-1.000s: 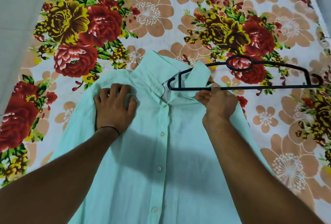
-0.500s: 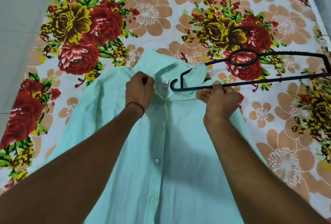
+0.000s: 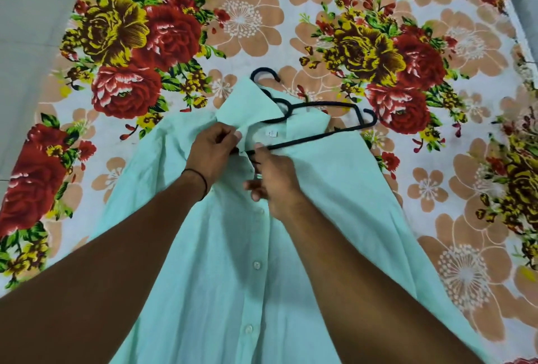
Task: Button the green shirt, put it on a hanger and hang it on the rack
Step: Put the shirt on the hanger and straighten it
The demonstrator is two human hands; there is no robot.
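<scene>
Floral bedsheet (image 3: 241, 19) fills frame, grey floor (image 3: 26, 43) at left edge. Green shirt (image 3: 221, 276) lies front-up at centre, collar toward top. Black hanger (image 3: 323, 105) sits partly inside collar, long axis slanting from centre to upper right. Left grip (image 3: 214, 149) pinches collar edge; right grip (image 3: 275, 181), just beside it, apparently holds hanger's lower bar.

Two arms enter from the near edge. The long left forearm (image 3: 116, 247) and long right forearm (image 3: 364, 276) are bare along all the length in view. The bare left hand (image 3: 212, 148) has a thin black cord wristband (image 3: 201, 181), a single dark strand, snug round the wrist just near of the hand. The bare right hand (image 3: 273, 183) shows a short pale thumbnail. Finer finger detail is blurred.
</scene>
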